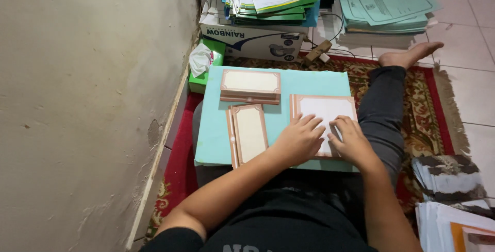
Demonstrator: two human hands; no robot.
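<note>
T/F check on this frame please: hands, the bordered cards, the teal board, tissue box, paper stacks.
1. Both hands rest flat on the same bordered card. True: the left hand and right hand press on the white card with the brown border.
2. The teal board carries only one card. False: besides that card there is a stack of bordered cards at its far side and a narrow folded card near the left hand.
3. The green tissue box sits by the wall, left of the board. True.
4. The left hand holds a pen. False: it is empty, fingers spread on the card.
5. Teal paper stacks lie on the tiled floor beyond the rug. True.
</note>
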